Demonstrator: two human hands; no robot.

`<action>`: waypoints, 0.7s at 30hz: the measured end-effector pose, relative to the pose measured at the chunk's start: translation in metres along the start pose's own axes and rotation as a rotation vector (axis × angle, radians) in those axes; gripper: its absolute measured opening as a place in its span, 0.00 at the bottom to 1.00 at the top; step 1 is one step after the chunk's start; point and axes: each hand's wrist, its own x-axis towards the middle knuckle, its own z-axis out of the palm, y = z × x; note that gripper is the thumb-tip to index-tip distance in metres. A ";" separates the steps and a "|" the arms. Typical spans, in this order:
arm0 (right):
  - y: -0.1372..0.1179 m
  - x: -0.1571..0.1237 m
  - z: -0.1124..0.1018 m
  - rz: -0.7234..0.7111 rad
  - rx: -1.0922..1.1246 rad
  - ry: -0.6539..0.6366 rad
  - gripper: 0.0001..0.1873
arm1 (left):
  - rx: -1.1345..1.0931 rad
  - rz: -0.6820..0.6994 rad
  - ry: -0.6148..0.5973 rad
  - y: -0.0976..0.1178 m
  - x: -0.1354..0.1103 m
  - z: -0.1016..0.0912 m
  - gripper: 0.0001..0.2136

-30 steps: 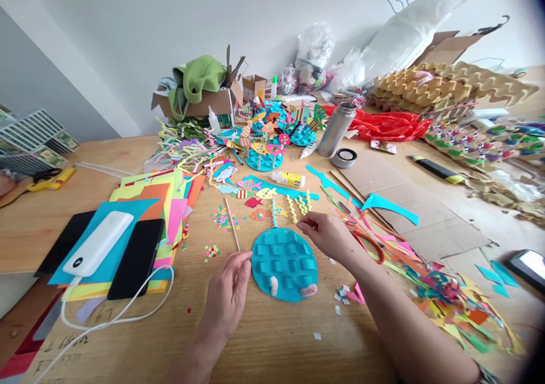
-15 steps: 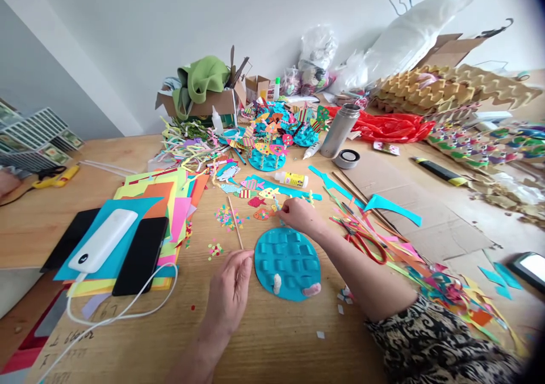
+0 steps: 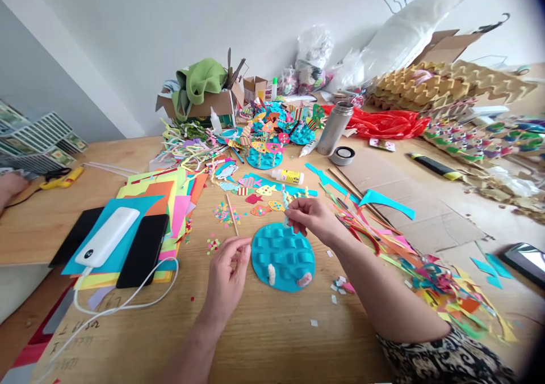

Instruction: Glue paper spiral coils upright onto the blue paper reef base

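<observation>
Above the far edge of a round blue foam-like disc, my right hand pinches a short, twisted light-blue and white pipe cleaner. It stands roughly upright, and its lower end is partly behind my fingers. The disc has woven raised strips, with a white fuzzy piece and a pink fuzzy piece on its near part. My left hand rests by the disc's left edge, fingers loosely bent and apart, fingertips at the rim. A thin wooden stick lies just beyond it.
Paper fish, a glue bottle and confetti lie beyond the disc. Red scissors and paper scraps are at right. Left are coloured sheets, a phone and a power bank. A steel flask stands behind.
My right hand has drawn back slightly to the right with the pipe cleaner, which now shows clearly above the fingers. My left hand stays by the disc. The view has shifted slightly.
</observation>
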 end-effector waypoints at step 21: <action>0.032 -0.022 0.008 -0.154 -0.169 0.049 0.16 | 0.139 0.191 -0.232 -0.001 0.060 0.048 0.05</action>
